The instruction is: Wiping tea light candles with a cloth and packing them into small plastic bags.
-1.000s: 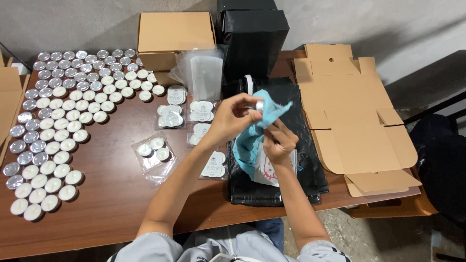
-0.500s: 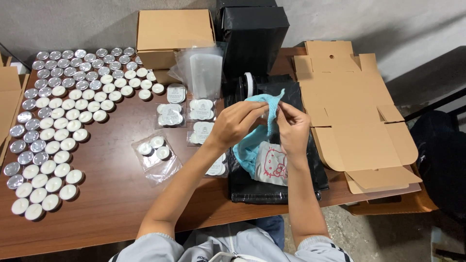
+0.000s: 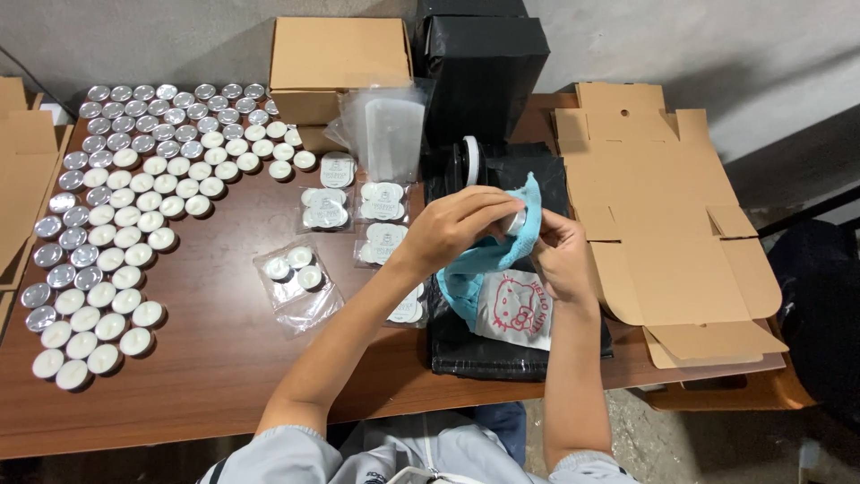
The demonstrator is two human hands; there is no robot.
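Tealight point(image 3: 514, 221) pinched in left hand point(image 3: 457, 229) fingertips, wrapped in blue cloth point(image 3: 488, 260) cupped by right hand point(image 3: 563, 255). Both hands held together above black bag point(image 3: 502, 345), right of bagged tealights point(image 3: 296, 273). Cloth hung near-left; left hand nearer candle rows point(image 3: 116, 224).

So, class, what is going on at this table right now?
A person holds a blue cloth in both hands over the wooden table. The left hand and right hand press the cloth around a small round tealight, which mostly hides it. Rows of tealights cover the table's left side, small clear bags of them lie in the middle, and a flat cardboard box lies to the right.
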